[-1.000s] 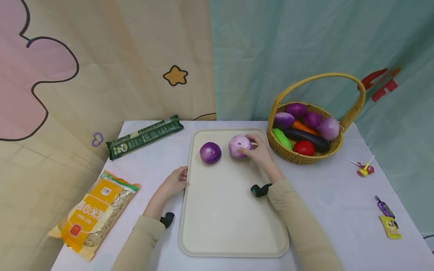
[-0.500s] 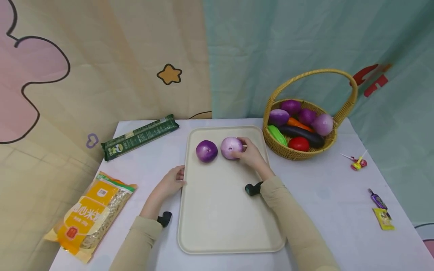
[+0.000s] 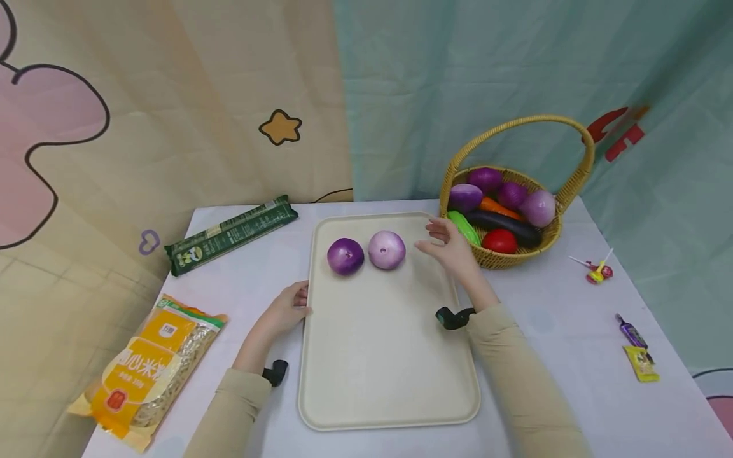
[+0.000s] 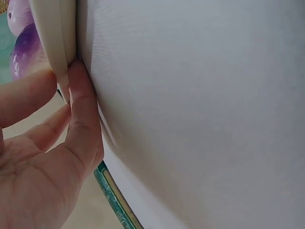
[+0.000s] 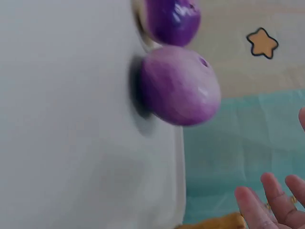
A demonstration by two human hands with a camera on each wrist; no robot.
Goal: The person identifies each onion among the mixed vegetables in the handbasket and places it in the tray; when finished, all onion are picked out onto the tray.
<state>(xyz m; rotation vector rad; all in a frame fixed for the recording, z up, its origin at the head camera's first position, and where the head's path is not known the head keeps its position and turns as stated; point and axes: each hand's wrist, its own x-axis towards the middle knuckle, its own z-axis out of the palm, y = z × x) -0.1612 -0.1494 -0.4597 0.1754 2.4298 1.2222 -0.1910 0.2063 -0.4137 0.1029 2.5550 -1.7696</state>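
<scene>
On the cream tray (image 3: 389, 356) a dark purple onion (image 3: 345, 256) and a paler purple onion (image 3: 386, 250) sit side by side near the far end. My left hand (image 3: 284, 309) pinches the tray's left rim, with the thumb above and fingers below, as the left wrist view shows on the rim (image 4: 56, 43). To the right of the pale onion, my right hand (image 3: 455, 249) is apart from it, over the tray's right edge and close to the basket. Its fingers are spread and hold nothing. In the right wrist view the pale onion (image 5: 178, 86) stands free of the fingers (image 5: 250, 207).
A wicker basket (image 3: 501, 259) with a tall handle stands at the back right, filled with onions, an eggplant, a carrot, a tomato and a green vegetable. Left lie a green packet (image 3: 231, 235) and an orange-yellow bag (image 3: 150, 372). Lollipops (image 3: 597, 272) and small sweets (image 3: 640, 362) lie right.
My right hand has let go of the pale onion and drawn back right, after the onion shifted left toward the dark one. My left hand keeps its hold on the tray rim.
</scene>
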